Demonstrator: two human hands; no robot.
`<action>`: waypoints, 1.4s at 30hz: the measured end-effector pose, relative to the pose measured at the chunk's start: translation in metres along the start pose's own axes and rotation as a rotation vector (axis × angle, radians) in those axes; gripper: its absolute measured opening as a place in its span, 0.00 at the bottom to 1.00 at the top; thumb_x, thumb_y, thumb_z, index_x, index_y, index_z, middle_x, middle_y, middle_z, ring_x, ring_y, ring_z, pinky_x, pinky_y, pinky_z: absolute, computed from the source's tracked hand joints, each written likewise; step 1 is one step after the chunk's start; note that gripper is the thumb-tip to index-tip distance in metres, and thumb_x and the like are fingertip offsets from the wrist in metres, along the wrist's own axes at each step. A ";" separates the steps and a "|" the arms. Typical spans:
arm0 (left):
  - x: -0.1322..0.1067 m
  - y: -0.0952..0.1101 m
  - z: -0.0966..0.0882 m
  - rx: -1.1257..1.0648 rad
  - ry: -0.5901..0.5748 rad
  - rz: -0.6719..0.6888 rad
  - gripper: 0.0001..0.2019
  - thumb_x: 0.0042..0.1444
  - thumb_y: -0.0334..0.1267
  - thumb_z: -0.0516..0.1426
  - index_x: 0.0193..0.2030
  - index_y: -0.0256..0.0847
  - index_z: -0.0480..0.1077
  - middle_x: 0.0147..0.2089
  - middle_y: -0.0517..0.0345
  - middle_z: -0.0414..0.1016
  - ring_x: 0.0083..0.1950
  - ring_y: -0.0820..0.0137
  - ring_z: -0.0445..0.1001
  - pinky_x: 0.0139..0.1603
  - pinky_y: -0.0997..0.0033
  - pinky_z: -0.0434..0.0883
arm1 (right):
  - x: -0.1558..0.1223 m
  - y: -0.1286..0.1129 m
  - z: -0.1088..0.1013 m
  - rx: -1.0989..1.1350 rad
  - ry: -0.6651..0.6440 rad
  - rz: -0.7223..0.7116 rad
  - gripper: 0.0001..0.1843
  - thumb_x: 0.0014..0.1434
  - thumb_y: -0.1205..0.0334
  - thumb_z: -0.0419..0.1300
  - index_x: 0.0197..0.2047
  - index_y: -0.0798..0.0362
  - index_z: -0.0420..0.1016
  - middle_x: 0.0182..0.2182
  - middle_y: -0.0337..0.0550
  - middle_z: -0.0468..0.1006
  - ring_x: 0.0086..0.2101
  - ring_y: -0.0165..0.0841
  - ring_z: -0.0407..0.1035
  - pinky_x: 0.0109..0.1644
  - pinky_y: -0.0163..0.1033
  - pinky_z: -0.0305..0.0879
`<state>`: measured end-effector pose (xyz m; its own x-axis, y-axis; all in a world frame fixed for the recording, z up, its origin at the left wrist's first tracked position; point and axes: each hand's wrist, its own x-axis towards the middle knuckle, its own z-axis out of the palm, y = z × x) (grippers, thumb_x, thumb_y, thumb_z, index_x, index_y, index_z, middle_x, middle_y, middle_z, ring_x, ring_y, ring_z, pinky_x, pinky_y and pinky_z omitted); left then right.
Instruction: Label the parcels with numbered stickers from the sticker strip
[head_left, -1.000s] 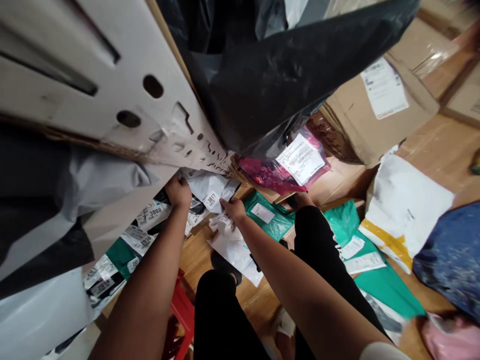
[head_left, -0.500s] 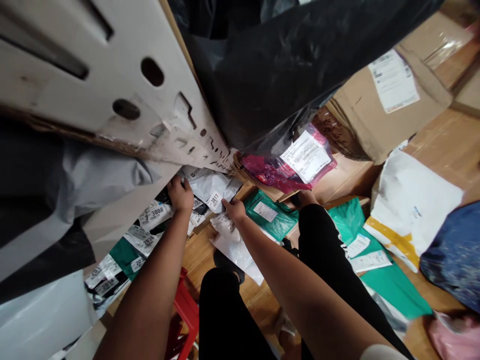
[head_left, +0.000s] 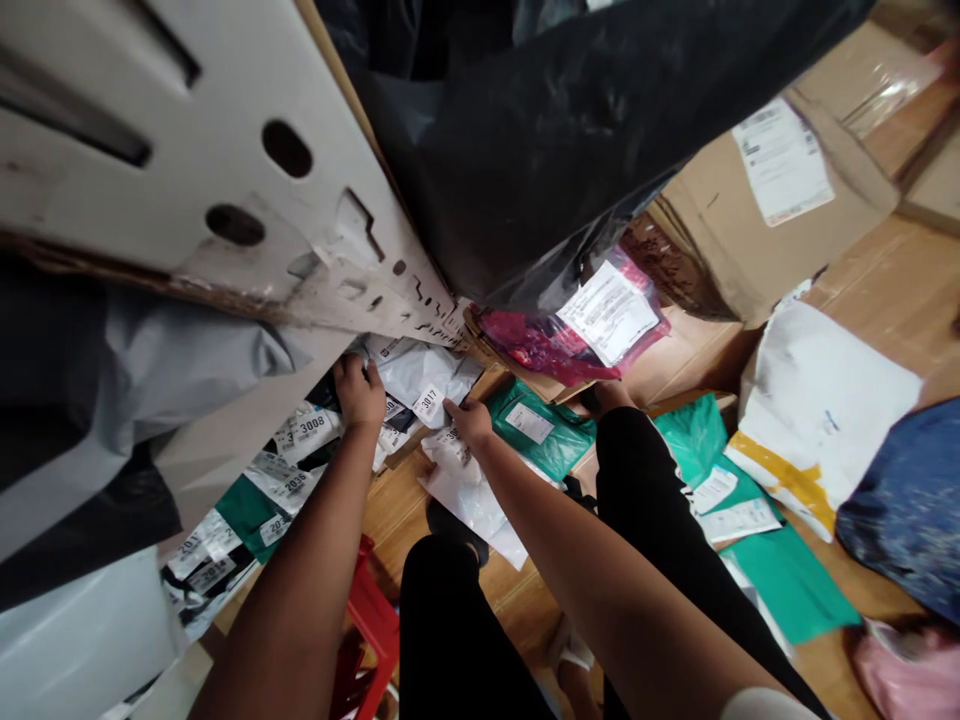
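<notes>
My left hand reaches under a white shelf board and its fingers curl on a grey-white mailer with a tag reading 3017. My right hand pinches a crumpled white parcel lying on the wooden floor. A row of numbered parcels stands to the left of my left hand. A green mailer lies just right of my right hand. My black-clad knees are below.
A big black bag hangs overhead. A pink parcel lies on a cardboard box. Brown cartons, a white-yellow bag, green mailers, a blue bag sit right. A red stool is under me.
My left hand slid slightly down and right onto the grey-white mailer. My right hand stays on the white parcel. The view shifted a little.
</notes>
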<state>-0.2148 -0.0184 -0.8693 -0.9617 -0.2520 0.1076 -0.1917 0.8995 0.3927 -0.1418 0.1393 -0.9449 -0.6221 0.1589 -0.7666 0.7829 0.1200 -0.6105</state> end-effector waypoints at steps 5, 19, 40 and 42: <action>0.000 -0.001 0.000 0.005 0.000 0.002 0.03 0.54 0.33 0.51 0.30 0.42 0.62 0.40 0.44 0.67 0.49 0.53 0.68 0.57 0.51 0.64 | 0.000 0.001 0.001 0.014 -0.004 0.001 0.14 0.50 0.51 0.62 0.23 0.54 0.73 0.22 0.40 0.76 0.25 0.31 0.69 0.28 0.33 0.59; -0.002 0.000 0.000 0.007 -0.006 -0.004 0.04 0.55 0.32 0.52 0.30 0.43 0.62 0.39 0.47 0.66 0.48 0.55 0.68 0.56 0.53 0.65 | -0.002 0.003 0.002 0.028 0.010 0.012 0.17 0.49 0.50 0.61 0.18 0.51 0.65 0.18 0.36 0.71 0.23 0.29 0.65 0.27 0.33 0.58; -0.003 0.002 -0.001 0.015 -0.016 -0.015 0.05 0.55 0.31 0.52 0.29 0.44 0.61 0.36 0.51 0.64 0.46 0.56 0.68 0.53 0.55 0.65 | -0.007 0.000 0.001 0.074 0.011 0.052 0.20 0.48 0.52 0.62 0.15 0.50 0.59 0.13 0.31 0.64 0.19 0.27 0.60 0.25 0.34 0.54; -0.003 0.002 -0.001 0.016 -0.018 -0.015 0.05 0.55 0.31 0.52 0.29 0.44 0.61 0.36 0.50 0.64 0.46 0.56 0.68 0.53 0.55 0.65 | -0.008 -0.001 0.000 0.080 0.013 0.055 0.20 0.49 0.52 0.62 0.15 0.50 0.59 0.13 0.30 0.63 0.19 0.27 0.59 0.25 0.34 0.54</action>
<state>-0.2120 -0.0162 -0.8681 -0.9622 -0.2588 0.0850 -0.2090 0.9014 0.3792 -0.1377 0.1378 -0.9385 -0.5778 0.1756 -0.7970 0.8126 0.0324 -0.5820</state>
